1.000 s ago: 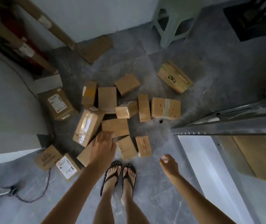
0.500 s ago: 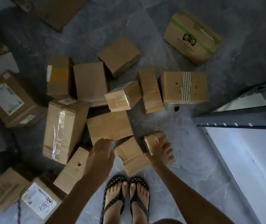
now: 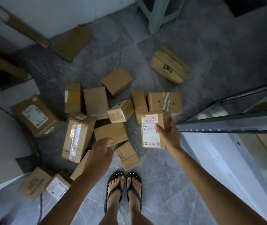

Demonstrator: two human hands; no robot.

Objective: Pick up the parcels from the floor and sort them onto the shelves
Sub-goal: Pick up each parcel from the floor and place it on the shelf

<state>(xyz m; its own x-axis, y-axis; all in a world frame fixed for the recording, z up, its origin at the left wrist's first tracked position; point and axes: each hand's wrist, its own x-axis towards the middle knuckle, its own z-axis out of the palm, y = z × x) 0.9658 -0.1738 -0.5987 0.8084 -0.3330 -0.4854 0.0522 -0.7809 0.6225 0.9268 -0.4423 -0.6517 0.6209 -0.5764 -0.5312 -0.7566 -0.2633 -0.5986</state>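
Several brown cardboard parcels lie scattered on the grey floor [image 3: 162, 176]. My right hand [image 3: 168, 135] grips a small parcel with a white shipping label [image 3: 150, 129], lifted off the floor, label side facing up. My left hand [image 3: 100, 153] hovers with fingers loosely apart over a plain flat parcel [image 3: 111, 132], holding nothing. A small parcel [image 3: 127, 155] lies just ahead of my feet. A taped long parcel [image 3: 77, 137] lies left of my left hand. The metal shelf edge [image 3: 226, 125] juts in at the right.
A striped-tape box [image 3: 165, 102] and a green-banded box [image 3: 170, 65] lie farther back right. Labelled parcels sit at the left [image 3: 35, 116] and lower left [image 3: 57, 187]. A pale green stool [image 3: 160, 13], leaning cardboard tubes [image 3: 20, 30] and a white wall stand at the back.
My right hand closed on the small parcel by my feet and lifted it, turning its label up. The view rose as I straightened. My left hand stayed over the pile.
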